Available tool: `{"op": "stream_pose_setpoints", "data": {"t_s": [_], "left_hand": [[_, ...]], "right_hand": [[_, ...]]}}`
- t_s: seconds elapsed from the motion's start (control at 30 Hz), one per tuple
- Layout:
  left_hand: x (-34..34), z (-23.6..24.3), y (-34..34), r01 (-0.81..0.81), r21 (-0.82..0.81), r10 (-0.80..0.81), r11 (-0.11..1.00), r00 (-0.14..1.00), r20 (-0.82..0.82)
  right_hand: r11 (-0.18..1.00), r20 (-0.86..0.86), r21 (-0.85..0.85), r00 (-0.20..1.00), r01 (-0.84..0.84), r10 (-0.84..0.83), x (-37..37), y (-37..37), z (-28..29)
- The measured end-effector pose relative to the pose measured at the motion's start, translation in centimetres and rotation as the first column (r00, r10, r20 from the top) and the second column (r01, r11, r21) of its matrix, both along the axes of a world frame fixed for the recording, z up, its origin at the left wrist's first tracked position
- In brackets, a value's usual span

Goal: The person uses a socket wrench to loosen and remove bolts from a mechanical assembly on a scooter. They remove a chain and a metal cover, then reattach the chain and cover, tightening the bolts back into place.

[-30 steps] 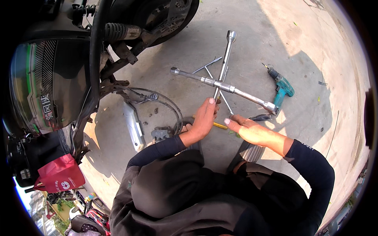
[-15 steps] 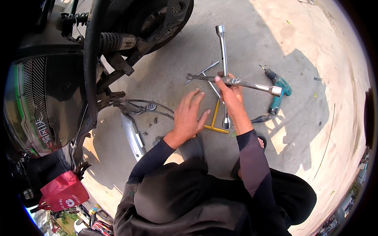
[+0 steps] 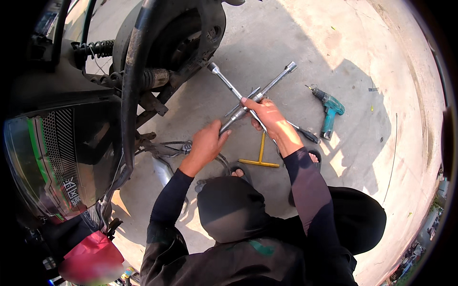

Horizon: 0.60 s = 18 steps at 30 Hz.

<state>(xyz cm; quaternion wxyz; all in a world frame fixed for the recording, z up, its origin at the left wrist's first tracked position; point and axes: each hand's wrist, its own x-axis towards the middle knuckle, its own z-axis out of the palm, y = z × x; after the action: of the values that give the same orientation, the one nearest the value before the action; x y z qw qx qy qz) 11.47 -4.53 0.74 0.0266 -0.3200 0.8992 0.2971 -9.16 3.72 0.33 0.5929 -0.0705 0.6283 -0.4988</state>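
A chrome four-way lug wrench (image 3: 275,82) is held above the ground between my two hands. My right hand (image 3: 271,120) grips it close to the centre, with the thumb laid over the crossing. The fingers of my left hand (image 3: 206,144) close around the end of the lower-left arm, hiding its socket. Below the wrench, a yellow T-handle wrench (image 3: 261,148) lies on the concrete, nearest to my right hand. Another silver tool under the cross is mostly covered.
On the left stands a scooter (image 3: 71,157) with its rear wheel (image 3: 125,47) and shock spring exposed. A teal cordless drill (image 3: 331,108) and a dark-handled screwdriver (image 3: 307,134) lie to the right. A silver metal part (image 3: 162,170) and cables lie beside the scooter. A red bag (image 3: 93,255) hangs lower left.
The lug wrench has turned in my right hand, its arms now slanting diagonally. My left hand, spread and free before, has closed on one arm. The view has shifted slightly.
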Motion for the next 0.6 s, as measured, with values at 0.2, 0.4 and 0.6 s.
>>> {"op": "stream_pose_setpoints", "data": {"t_s": [0.2,0.4,0.6], "left_hand": [[-0.7,1.5,-0.7,-0.063,-0.04,0.068,0.997,0.99,0.123],[-2.1,2.6,-1.3,-0.057,-0.027,0.062,0.998,0.978,0.2],[-3.0,-1.9,-1.9,-0.203,0.14,0.19,0.969,0.976,0.106]], "right_hand": [[0.997,0.109,-0.055,0.993,-0.049,0.055,-1.3,-2.1,-0.8],[0.979,0.28,-0.19,0.952,-0.071,0.124,-2.9,-3.1,-2.8],[0.946,0.331,-0.263,0.939,0.189,-0.096,-2.7,-3.4,-2.6]]}}
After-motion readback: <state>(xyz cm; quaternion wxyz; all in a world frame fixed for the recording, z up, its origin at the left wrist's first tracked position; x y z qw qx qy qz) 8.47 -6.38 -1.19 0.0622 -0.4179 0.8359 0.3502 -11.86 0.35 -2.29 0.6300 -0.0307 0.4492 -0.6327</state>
